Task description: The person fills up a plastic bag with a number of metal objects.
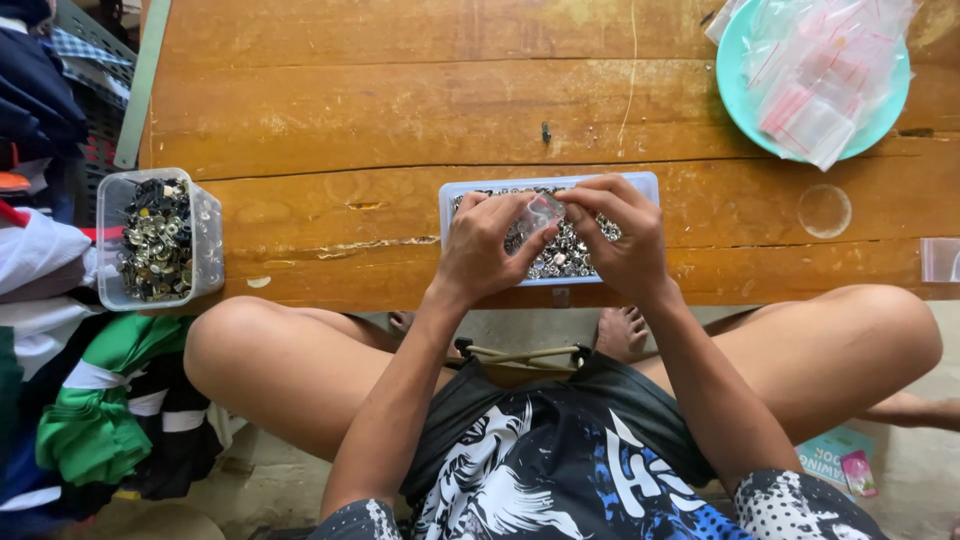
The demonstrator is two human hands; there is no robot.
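— What are the hands doing over that tray?

— Both are raised just above the clear tray (640,182) of small metal parts, which sits at the near edge of the wooden bench (400,110). The left hand (483,243) and the right hand (618,232) pinch a little clear plastic bag (541,211) between them — each grip is closed on the bag, fingertips meeting at its edges.

— Any advice on doing it well?

— I'd say keep the bag directly over the tray, so anything that slips drops back among the parts, and hold its mouth with the fingertips rather than crushing the film.

— What does the bag look like?

— Small, see-through, glossy, a bit crumpled. I can't tell whether anything is inside.

— And around the tray?

— Far left of it, at the bench's edge, a second clear tub (112,215) of darker and brassy metal bits. Beyond the tray to the right, a teal bowl (738,92) heaped with empty little bags (822,62). Right of the tray, a round clear lid (825,211) lies flat.
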